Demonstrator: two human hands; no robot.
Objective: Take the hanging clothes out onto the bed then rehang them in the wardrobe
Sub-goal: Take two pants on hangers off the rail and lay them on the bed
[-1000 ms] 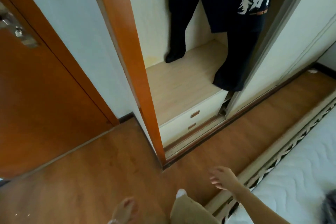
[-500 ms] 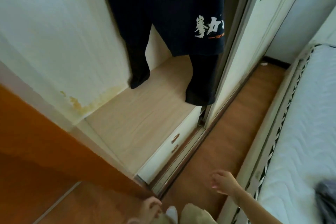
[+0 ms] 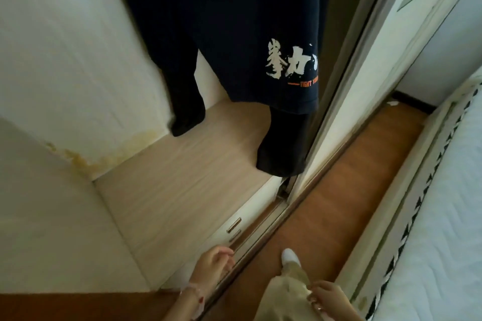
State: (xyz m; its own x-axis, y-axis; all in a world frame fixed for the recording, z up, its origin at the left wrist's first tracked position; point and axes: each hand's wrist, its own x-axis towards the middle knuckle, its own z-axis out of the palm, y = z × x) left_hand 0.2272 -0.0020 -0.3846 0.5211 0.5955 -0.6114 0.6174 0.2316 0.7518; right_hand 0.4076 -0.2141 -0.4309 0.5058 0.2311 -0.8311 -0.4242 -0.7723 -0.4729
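We look down into a bedroom with an orange-brown wooden floor [image 3: 352, 190], standing between an open wardrobe [image 3: 167, 190] on the left and a white quilted mattress [image 3: 456, 216] on the right. The wardrobe's sliding door [image 3: 365, 86] is pushed aside, which leaves its pale wooden shelf in reach. A yellowish stain [image 3: 86, 161] marks the inner wall.

The clothes hang inside the wardrobe, none of them on the bed yet. In front hangs a navy garment [image 3: 234, 21], and from behind it fall two black trouser legs [image 3: 284, 146] whose hems reach just above the shelf. The hangers and rail are out of view above.

Near the navy hem are large white brush-style characters [image 3: 287, 62]. Under them an orange line reads "FIGHT YOU", cut off by the door edge.

Our left hand [image 3: 214, 264] hangs low beside the drawer handles [image 3: 234, 225], fingers loosely curled and holding nothing. Our right hand [image 3: 327, 297] rests against our khaki trouser leg [image 3: 284, 292], also empty. Both seem free so they can reach up for the hangers.
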